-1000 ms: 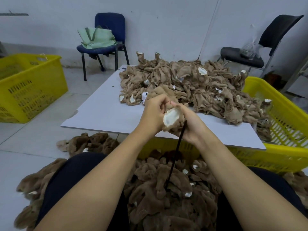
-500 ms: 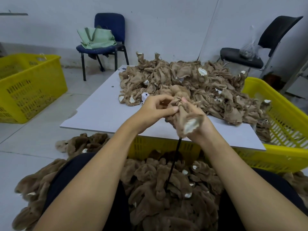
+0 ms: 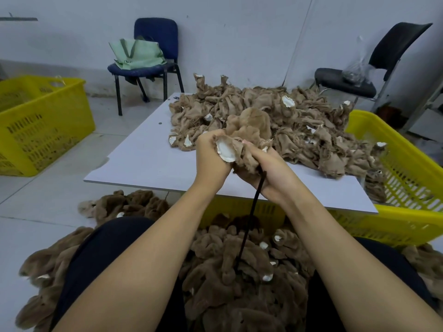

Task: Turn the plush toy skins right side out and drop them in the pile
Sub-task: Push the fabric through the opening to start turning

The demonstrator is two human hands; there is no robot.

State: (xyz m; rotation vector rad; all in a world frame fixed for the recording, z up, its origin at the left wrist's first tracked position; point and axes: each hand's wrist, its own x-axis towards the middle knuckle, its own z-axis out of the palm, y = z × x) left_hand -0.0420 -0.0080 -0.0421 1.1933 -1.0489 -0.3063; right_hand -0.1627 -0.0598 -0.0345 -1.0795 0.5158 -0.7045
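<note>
Both hands hold one brown plush skin (image 3: 249, 130) above the near edge of the white table (image 3: 143, 161). My left hand (image 3: 211, 159) grips its left side beside a white oval patch. My right hand (image 3: 271, 171) grips the lower part together with a thin black stick (image 3: 249, 224) that runs down toward my lap. A fluffy, fur-side-out part bulges above my fingers. A heap of inside-out skins (image 3: 299, 125) covers the table's far right. A pile of furry turned skins (image 3: 235, 271) lies between my knees.
A yellow crate (image 3: 407, 188) stands under and to the right of the table, another yellow crate (image 3: 40, 125) on the floor at left. A blue chair with a green bag (image 3: 143, 56) and a black chair (image 3: 359, 80) stand by the wall.
More fur-side fabric has emerged above my hands. The white patch has shifted from my right hand's side to beside my left hand. Both hands stay at the table's near edge.
</note>
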